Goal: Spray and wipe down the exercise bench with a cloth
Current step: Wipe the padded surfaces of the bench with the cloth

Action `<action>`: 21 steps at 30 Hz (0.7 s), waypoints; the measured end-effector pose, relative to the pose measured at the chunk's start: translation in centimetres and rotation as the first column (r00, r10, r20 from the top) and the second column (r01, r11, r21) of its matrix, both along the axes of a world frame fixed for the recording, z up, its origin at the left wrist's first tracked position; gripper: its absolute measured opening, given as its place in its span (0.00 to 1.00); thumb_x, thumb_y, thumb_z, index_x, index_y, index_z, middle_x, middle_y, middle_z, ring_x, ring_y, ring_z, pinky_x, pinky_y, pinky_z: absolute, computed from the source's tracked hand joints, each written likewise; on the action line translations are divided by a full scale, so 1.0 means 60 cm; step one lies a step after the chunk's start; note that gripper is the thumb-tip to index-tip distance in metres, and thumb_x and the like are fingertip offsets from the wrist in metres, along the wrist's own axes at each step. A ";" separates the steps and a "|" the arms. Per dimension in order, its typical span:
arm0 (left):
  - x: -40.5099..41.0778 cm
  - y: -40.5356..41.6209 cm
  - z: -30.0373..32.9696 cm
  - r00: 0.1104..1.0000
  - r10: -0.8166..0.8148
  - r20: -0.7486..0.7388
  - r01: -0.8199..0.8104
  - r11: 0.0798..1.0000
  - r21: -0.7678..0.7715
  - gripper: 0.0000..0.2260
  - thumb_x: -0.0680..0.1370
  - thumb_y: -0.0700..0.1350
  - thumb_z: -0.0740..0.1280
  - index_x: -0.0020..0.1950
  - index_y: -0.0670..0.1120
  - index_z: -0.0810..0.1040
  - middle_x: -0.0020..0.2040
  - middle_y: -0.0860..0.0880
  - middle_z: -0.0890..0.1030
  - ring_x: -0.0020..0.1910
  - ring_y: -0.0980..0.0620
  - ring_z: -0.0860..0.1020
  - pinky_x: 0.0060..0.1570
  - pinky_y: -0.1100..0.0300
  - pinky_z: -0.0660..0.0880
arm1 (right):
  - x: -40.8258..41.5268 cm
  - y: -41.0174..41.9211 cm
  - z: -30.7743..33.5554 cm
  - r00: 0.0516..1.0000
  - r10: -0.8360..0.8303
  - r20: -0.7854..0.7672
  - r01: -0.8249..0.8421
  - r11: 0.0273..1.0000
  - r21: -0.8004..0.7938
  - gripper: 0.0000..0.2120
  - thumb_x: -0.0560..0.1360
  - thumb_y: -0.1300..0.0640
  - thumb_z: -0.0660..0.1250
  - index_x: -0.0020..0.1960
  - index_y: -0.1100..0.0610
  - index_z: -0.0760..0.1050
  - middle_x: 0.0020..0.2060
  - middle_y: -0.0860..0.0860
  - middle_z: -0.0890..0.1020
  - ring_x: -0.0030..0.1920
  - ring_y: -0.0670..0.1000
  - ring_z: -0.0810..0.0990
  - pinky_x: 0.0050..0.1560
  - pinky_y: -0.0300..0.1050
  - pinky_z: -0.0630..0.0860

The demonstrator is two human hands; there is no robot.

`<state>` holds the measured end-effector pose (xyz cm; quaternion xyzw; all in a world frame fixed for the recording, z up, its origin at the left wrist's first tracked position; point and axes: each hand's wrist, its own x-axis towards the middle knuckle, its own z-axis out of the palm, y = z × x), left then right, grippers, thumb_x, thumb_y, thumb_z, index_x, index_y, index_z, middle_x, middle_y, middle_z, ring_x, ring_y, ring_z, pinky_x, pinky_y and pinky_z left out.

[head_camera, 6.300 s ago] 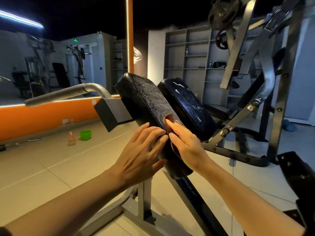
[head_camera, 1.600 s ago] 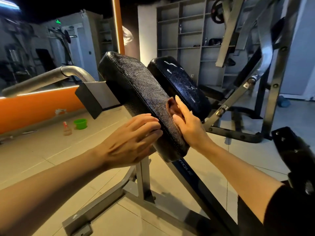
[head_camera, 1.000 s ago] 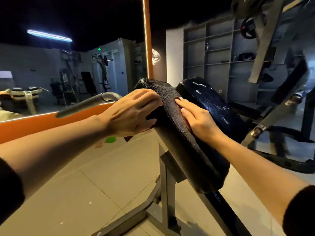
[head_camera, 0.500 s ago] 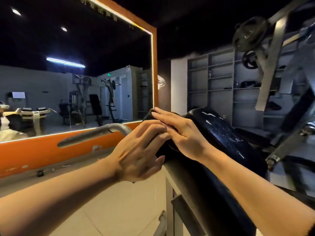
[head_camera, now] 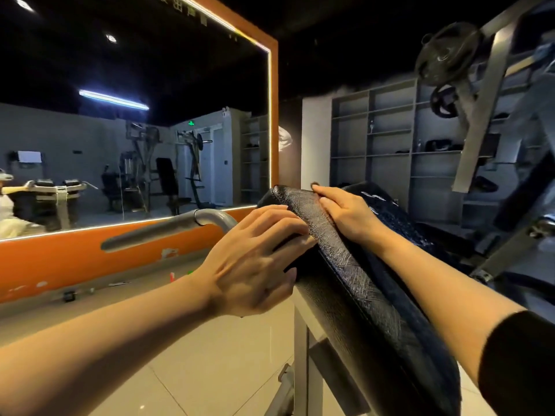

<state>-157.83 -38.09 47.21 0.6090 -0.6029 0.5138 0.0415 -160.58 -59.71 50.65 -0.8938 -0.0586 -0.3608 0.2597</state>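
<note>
Black sleeve cuff at 4 o'clock, on the right forearm. Left hand, centre frame: fingers curled over the left edge of the bench pad, thumb below the edge, clamped on the pad. Bench pad: black, textured, tilted, running from 5 o'clock up to its top end just above centre; surface streaked. Right hand, at 1 o'clock from the left hand: fingers straight and together, lying flat on the upper part of the pad. Cloth: only a small dark bit shows past the right fingertips; whether that is the cloth cannot be told. Second black pad just beside the first, at 3 o'clock. Grey metal bar at 9 o'clock. Orange-framed mirror at 10 o'clock. Grey shelves at 1 o'clock. Weight plates on a machine at 2 o'clock.
</note>
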 end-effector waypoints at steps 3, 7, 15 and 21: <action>0.002 0.000 -0.004 0.999 -0.030 0.032 0.031 0.999 -0.042 0.15 0.76 0.50 0.59 0.60 0.47 0.71 0.62 0.47 0.70 0.62 0.46 0.70 0.71 0.55 0.58 | -0.018 0.059 0.002 0.979 0.189 0.070 -0.179 0.975 -0.131 0.18 0.82 0.58 0.57 0.72 0.56 0.69 0.71 0.50 0.71 0.72 0.47 0.67 0.72 0.40 0.62; 0.001 0.003 -0.005 0.998 -0.019 0.064 0.023 0.998 -0.054 0.14 0.80 0.51 0.54 0.61 0.47 0.70 0.62 0.46 0.69 0.62 0.46 0.69 0.72 0.57 0.54 | -0.017 0.051 0.006 0.967 0.250 0.051 -0.238 0.955 -0.176 0.20 0.82 0.57 0.55 0.73 0.56 0.67 0.71 0.50 0.70 0.72 0.46 0.66 0.73 0.39 0.62; -0.002 0.004 -0.004 0.996 0.017 0.087 -0.015 0.999 -0.032 0.14 0.75 0.51 0.59 0.59 0.49 0.70 0.61 0.47 0.68 0.62 0.47 0.68 0.73 0.61 0.49 | -0.048 0.068 -0.023 0.953 0.288 0.090 -0.261 0.936 -0.236 0.21 0.81 0.54 0.55 0.74 0.55 0.65 0.73 0.48 0.68 0.73 0.44 0.64 0.73 0.37 0.60; 0.003 0.005 -0.003 0.998 0.040 0.057 -0.040 0.999 0.008 0.15 0.76 0.50 0.59 0.61 0.48 0.73 0.60 0.46 0.73 0.62 0.47 0.70 0.72 0.58 0.53 | 0.001 -0.035 -0.031 0.999 -0.004 0.043 0.003 1.000 0.020 0.18 0.82 0.59 0.58 0.71 0.54 0.70 0.70 0.51 0.72 0.71 0.50 0.69 0.72 0.40 0.60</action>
